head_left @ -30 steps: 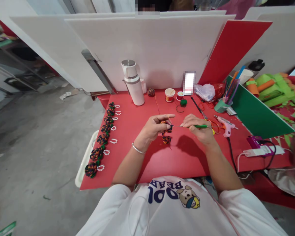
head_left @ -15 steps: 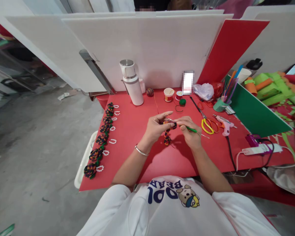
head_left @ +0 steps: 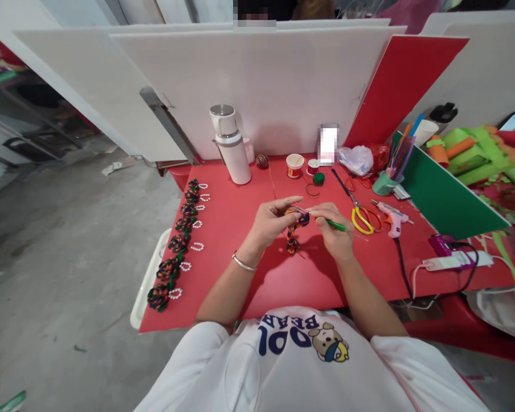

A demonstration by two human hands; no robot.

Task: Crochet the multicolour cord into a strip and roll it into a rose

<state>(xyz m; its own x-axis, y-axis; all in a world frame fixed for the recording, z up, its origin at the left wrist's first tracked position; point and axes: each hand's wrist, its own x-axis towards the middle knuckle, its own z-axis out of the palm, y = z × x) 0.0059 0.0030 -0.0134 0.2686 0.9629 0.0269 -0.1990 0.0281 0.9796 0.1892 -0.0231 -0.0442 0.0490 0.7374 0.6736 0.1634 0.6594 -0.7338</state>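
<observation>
My left hand [head_left: 274, 220] pinches a multicoloured crochet piece [head_left: 292, 245] in dark, orange and red yarn, its curled end hanging below the fingers. In my right hand [head_left: 333, 232] is a crochet hook with a green handle [head_left: 336, 226]; its metal tip meets the work beside my left thumb. A strand of yarn runs from my left hand back toward a ball of multicoloured yarn [head_left: 262, 161] by the white thermos [head_left: 234, 154]. Down the table's left edge lie several finished-looking crocheted pieces [head_left: 179, 243] with white bead loops [head_left: 197, 246].
Right of my hands lie scissors [head_left: 362, 220], a pink glue gun [head_left: 393, 218] and a power strip [head_left: 455, 261]. Behind are a paper cup [head_left: 294, 165], green yarn [head_left: 319, 179], a phone [head_left: 328, 145] and a pen holder [head_left: 384, 183]. White boards [head_left: 257, 91] wall the back.
The hook's tip and my right hand have shifted slightly against the crochet piece. Part of another person's arm has come into view at the far right edge.
</observation>
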